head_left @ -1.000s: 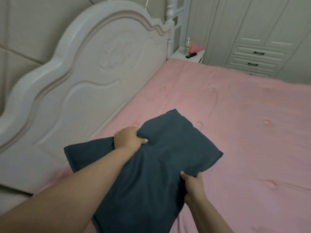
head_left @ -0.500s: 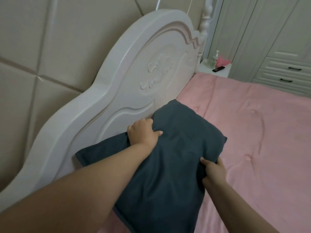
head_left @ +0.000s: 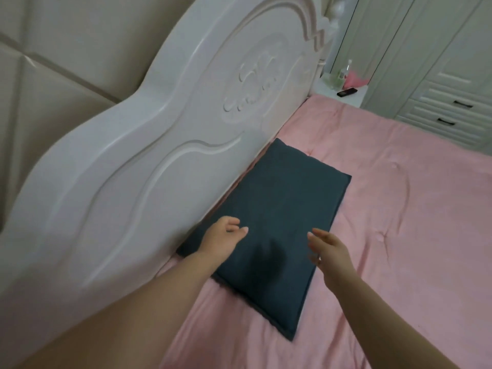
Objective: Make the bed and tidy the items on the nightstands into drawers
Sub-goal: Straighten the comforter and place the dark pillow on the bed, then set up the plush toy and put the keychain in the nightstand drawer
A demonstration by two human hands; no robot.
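Just let go of the pillow (head_left: pixel 271 227), so both hands (head_left: pixel 222 239) (head_left: pixel 328 250) are released and hovering over it, and it's lying flat on the bed (head_left: pixel 386 235) against the headboard (head_left: pixel 149 145), nightstand (head_left: pixel 343 95) clutter's still waiting.

Pillow (head_left: pixel 269 222): dark slate blue, plain; bedspread (head_left: pixel 399 235): plain pink; headboard (head_left: pixel 159 145): glossy white, carved floral motif and scroll lines; wall panels (head_left: pixel 66 49): beige, padded; wardrobe (head_left: pixel 436 75): off-white, black drawer handles (head_left: pixel 463 104); nightstand (head_left: pixel 354 98): white; remote (head_left: pixel 347 92): black
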